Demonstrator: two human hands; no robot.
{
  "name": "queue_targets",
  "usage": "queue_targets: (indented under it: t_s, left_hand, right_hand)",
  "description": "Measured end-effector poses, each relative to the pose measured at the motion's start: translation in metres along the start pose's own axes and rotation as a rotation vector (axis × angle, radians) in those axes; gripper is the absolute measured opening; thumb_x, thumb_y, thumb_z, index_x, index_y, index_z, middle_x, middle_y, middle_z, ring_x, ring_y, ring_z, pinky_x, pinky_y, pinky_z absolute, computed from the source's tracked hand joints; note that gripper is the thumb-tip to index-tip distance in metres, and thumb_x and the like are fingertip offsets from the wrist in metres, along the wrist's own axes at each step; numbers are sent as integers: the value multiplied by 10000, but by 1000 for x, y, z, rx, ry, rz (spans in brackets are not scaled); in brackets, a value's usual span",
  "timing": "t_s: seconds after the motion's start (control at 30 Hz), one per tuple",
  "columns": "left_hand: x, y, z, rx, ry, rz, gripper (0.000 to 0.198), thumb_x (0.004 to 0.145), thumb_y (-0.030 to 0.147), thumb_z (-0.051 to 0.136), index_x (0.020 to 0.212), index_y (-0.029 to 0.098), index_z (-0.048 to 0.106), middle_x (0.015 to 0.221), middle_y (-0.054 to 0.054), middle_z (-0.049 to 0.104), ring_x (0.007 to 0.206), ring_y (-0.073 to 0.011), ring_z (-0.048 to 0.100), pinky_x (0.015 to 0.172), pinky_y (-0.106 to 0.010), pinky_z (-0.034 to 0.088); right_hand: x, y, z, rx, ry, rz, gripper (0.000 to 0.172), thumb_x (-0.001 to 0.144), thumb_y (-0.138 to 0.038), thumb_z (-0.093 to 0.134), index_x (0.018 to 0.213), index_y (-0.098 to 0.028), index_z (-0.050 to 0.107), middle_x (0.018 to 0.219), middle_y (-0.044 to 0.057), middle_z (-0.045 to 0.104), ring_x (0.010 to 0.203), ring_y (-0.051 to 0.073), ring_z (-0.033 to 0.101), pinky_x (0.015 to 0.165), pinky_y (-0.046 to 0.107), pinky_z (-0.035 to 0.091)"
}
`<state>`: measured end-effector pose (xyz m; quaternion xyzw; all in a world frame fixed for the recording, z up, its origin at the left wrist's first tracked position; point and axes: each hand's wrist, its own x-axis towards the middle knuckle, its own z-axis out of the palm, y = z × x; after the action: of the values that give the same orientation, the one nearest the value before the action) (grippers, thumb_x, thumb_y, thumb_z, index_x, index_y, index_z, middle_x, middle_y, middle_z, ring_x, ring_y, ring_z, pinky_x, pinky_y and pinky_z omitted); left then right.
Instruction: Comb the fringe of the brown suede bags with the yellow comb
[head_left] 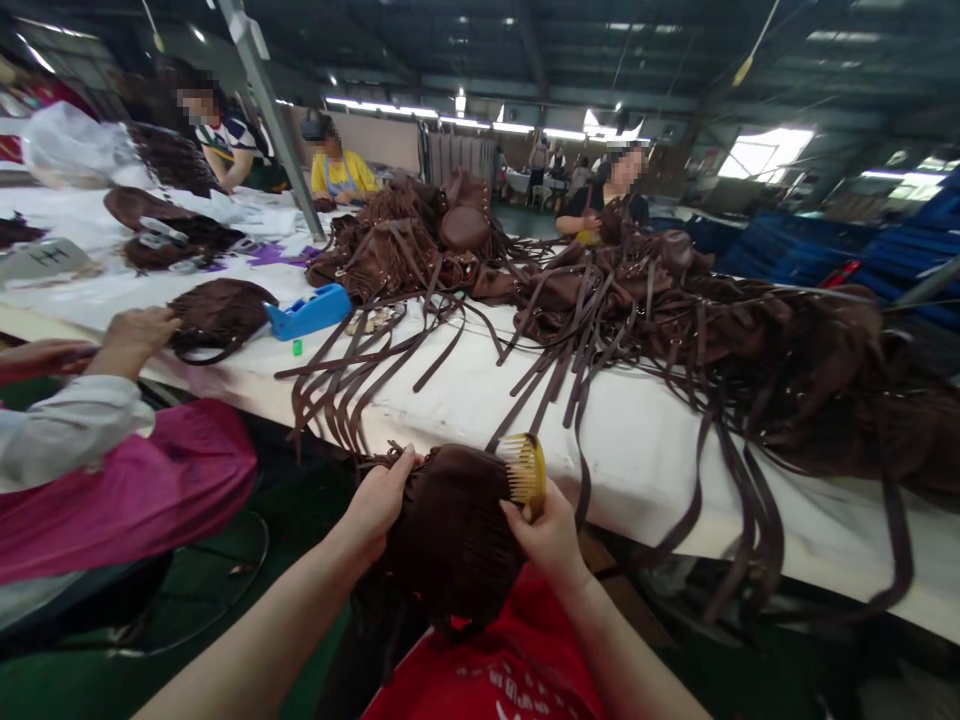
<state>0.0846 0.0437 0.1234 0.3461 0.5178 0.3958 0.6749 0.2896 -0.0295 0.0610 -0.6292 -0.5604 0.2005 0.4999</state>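
A dark brown fringed bag [457, 530] rests at my lap against the table's front edge. My left hand [382, 505] is closed on the bag's upper left side, thumb on top, near some loose fringe. In my right hand [551, 530] is a yellow comb [527, 470], gripped at its lower end with the teeth facing left toward the bag. The comb stands roughly upright by the bag's right upper edge. Whether its teeth touch the fringe I cannot tell.
Brown bags with long straps [585, 310] are heaped along the white table [480, 390]. A blue tape dispenser [311, 312] stands left, beside another fringed bag [217, 315] touched by a co-worker's hand [142, 335]. Several people work across the table. A metal post [274, 110] rises at left.
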Motion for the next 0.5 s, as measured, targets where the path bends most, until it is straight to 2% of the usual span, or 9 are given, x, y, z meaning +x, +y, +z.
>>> queue_targets:
  t_s: [0.07, 0.13, 0.27, 0.4, 0.5]
  left_hand:
    - [-1, -4, 3, -27, 4, -5, 367, 750, 454, 623, 854, 103, 655, 618, -57, 681, 593, -213, 652, 566, -282, 491]
    - [-3, -8, 5, -41, 15, 2, 366, 756, 440, 620, 880, 98, 659, 653, -71, 692, 650, -230, 669, 600, -295, 505]
    - [-9, -16, 11, -50, 80, 12, 352, 775, 437, 602, 884, 107, 661, 721, -84, 711, 746, -238, 682, 649, -292, 520]
    - [-15, -21, 14, -74, 83, 31, 309, 809, 421, 561, 843, 130, 658, 749, -81, 716, 764, -240, 687, 688, -315, 537]
    - [-18, -21, 15, -101, 89, -3, 295, 811, 408, 567, 860, 129, 650, 716, -81, 709, 720, -240, 689, 659, -317, 542]
  right_hand:
    - [1, 1, 1, -105, 29, -90, 124, 776, -254, 583, 869, -174, 562, 692, -9, 514, 571, 120, 458, 564, 251, 455]
    - [1, 3, 1, -193, 82, -179, 108, 777, -219, 562, 878, -179, 565, 790, 26, 551, 689, 159, 531, 666, 301, 499]
    - [-2, 9, 4, -280, 171, -327, 317, 786, -125, 508, 1096, -174, 555, 1072, 108, 567, 986, 218, 568, 879, 380, 501]
    - [-8, 15, 8, -343, 128, -435, 368, 766, -73, 462, 1105, -172, 566, 1120, 124, 567, 1021, 226, 575, 870, 368, 515]
    - [-10, 13, 11, -262, 36, -365, 280, 754, -106, 479, 1010, -159, 582, 1049, 128, 589, 957, 235, 591, 825, 367, 523]
